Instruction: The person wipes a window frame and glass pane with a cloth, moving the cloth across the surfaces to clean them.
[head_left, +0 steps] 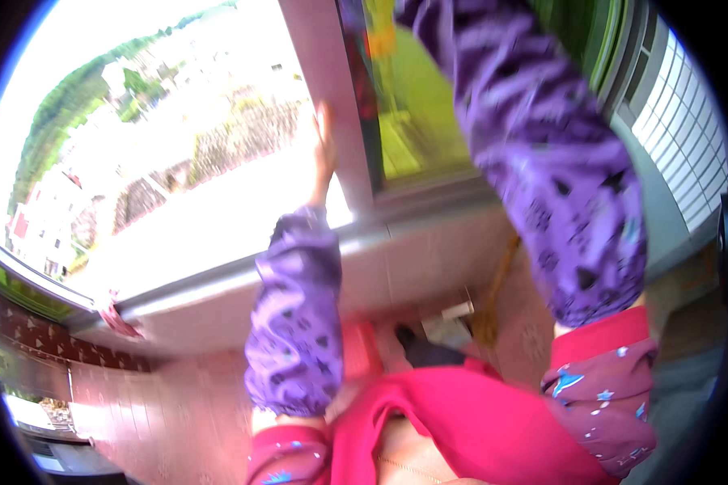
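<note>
A: Where was the left hand (324,153)?
B: At the window frame's (345,153) outer edge, frame upright beside the green pane (429,129), likely for steadying. Blurred; couldn't tell whether it gripped.
A: Right hand?
B: Past the top edge, grip unseen; only the raised purple sleeve (546,153) showed.

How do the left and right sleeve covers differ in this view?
The left sleeve cover shows both its ends; the right sleeve cover runs out past the top edge.
Beyond the left cover the left hand shows, blurred, at the window frame; beyond the right cover, the right hand is out of view.
The right cover looks larger than the left.
Both are purple with dark printed shapes.
</note>
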Motion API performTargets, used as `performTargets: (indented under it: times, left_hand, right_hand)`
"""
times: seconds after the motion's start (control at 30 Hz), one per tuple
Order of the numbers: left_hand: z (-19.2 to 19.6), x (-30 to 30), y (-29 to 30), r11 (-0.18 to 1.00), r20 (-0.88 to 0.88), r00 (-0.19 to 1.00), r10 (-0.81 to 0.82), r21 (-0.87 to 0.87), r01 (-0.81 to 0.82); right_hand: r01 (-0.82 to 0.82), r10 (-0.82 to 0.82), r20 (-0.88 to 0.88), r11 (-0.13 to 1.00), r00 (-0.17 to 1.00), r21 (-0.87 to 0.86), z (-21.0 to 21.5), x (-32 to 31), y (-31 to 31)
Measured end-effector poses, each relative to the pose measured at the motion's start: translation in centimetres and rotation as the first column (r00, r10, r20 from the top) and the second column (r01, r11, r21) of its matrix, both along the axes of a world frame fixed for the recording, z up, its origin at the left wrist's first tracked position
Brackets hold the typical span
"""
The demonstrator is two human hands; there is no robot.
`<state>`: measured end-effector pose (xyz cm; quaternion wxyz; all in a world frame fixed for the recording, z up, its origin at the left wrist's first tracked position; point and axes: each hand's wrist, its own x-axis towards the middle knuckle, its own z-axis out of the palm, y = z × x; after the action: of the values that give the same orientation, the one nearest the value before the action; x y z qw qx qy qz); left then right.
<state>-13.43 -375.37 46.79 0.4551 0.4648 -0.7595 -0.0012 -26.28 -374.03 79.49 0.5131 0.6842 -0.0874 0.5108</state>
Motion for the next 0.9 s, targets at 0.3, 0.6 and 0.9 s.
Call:
performTargets:
  times: [0.3, 0.6, 0.9]
  left_hand:
    - [7.5, 1.3, -1.5, 0.945, -0.57, 0.776, -0.272, -0.005, 0.328]
    - [15.0, -1.5, -4.3, 0.937, -0.523, 0.829, -0.196, -0.348, 0.002]
    - [15.2, -1.7, -2.8, 0.944, -0.539, 0.817, -0.206, -0.329, 0.021]
  right_hand:
    - [0.173, -0.173, 0.052, 0.985, 0.984, 0.003, 3.0, -0.2, -1.9]
    - [0.089, -0.1, -0.154, 0.993, 0.983, -0.078, 14.7, -1.0, -5.6]
    - [-0.151, 0.152, 0.21, 0.988, 0.966, -0.02, 25.5, 0.5, -2.8]
